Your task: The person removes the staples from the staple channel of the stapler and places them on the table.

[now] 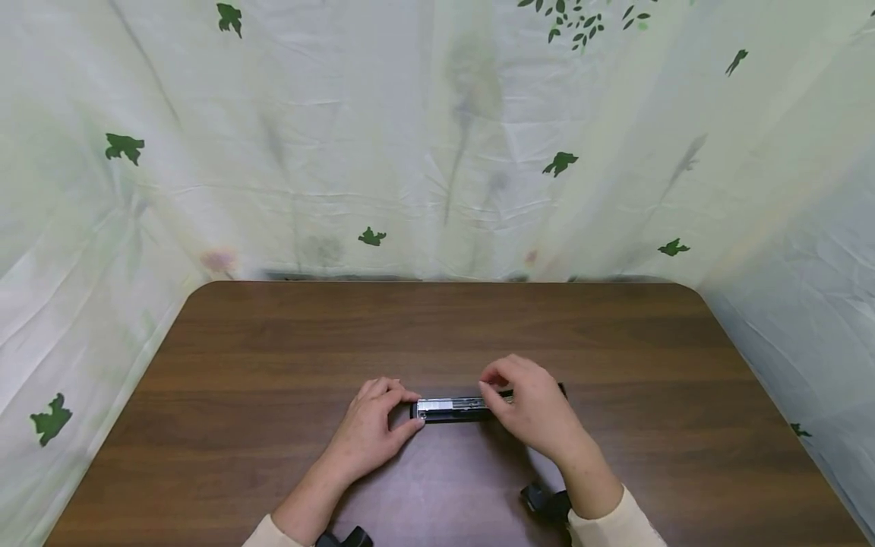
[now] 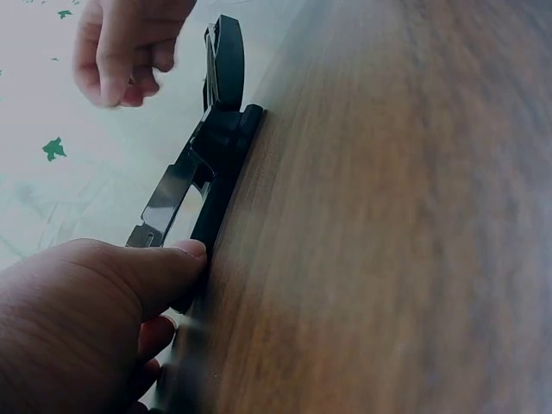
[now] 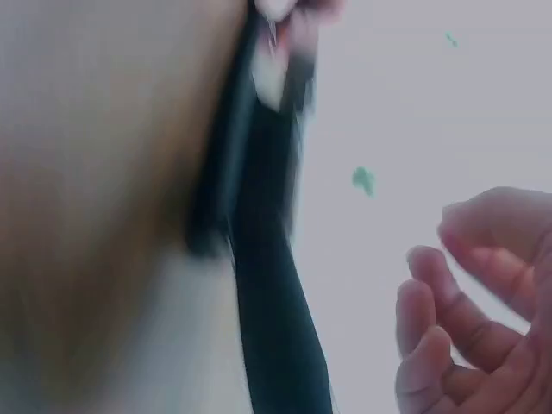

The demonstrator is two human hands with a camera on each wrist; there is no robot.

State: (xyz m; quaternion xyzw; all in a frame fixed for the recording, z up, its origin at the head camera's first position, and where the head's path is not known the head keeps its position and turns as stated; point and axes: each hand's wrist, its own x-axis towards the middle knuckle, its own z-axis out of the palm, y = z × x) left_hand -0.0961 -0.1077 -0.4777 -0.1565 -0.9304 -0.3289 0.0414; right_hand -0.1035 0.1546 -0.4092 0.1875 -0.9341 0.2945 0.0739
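Note:
A black stapler (image 1: 453,416) with a bright metal staple channel lies on the table, its top arm (image 2: 226,65) swung far back. My left hand (image 1: 362,434) pinches the near end of the stapler's base between thumb and fingers, low against the tabletop. Above the hinge side hovers my right hand (image 1: 535,410), fingers loosely bent. The right wrist view shows this hand (image 3: 487,323) apart from the stapler, and I see nothing in its fingers. That view is blurred around the stapler (image 3: 272,302).
The brown wooden table (image 1: 273,342) has rounded far corners. A pale curtain (image 1: 410,137) with green leaf shapes hangs behind it and at both sides. Black devices (image 1: 547,501) sit at both wrists, near the cream sleeves (image 1: 615,526).

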